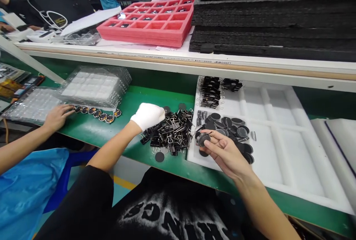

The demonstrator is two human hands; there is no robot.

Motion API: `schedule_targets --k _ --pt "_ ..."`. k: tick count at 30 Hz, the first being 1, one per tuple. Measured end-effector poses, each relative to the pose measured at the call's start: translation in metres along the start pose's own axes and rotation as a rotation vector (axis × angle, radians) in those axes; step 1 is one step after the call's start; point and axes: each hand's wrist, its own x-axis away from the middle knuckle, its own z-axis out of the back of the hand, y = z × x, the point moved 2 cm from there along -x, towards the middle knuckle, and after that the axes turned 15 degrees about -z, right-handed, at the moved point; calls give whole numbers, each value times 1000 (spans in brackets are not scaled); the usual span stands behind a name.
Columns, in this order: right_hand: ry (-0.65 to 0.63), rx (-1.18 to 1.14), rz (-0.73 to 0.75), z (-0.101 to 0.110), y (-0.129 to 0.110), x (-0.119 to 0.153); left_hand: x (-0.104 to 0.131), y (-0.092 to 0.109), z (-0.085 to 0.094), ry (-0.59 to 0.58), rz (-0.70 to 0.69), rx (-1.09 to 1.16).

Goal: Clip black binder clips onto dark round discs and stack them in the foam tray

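Tray holds discs and clips; right hand pinches dark disc, left hand curls, grip unclear.

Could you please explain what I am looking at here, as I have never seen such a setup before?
No machine is at work here: one camera, worn on a person's head, looks forward and down at their hands. The white-gloved left hand is at the edge of a pile of black clips on a green bench; whether it grips anything is hidden. The bare right hand holds a dark round piece over a white tray, where loose round pieces and more clips lie. The hand at far left, beside a row of small parts, is another person's.
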Motion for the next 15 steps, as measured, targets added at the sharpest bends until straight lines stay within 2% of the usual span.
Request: schedule_targets --k 2,4,5,7,9,12,13,15 --pt "-19 11 41 -9 -3 -3 8 5 11 174 27 51" --pt "-43 46 97 -19 -6 -9 17 17 22 358 -20 249" --pt "-62 64 122 -24 -7 -12 21 25 26 423 -69 393" --pt "-121 73 157 -33 -10 -18 27 43 31 480 -162 652" --pt "-181 79 171 -36 -13 -21 30 58 32 440 -242 767" --pt "-190 172 181 -32 -17 -19 33 70 30 306 -308 767" --pt "-177 218 183 -30 -19 -17 33 71 30 260 -297 757" --pt "-157 298 181 -26 -22 -12 34 70 30 239 -167 727"
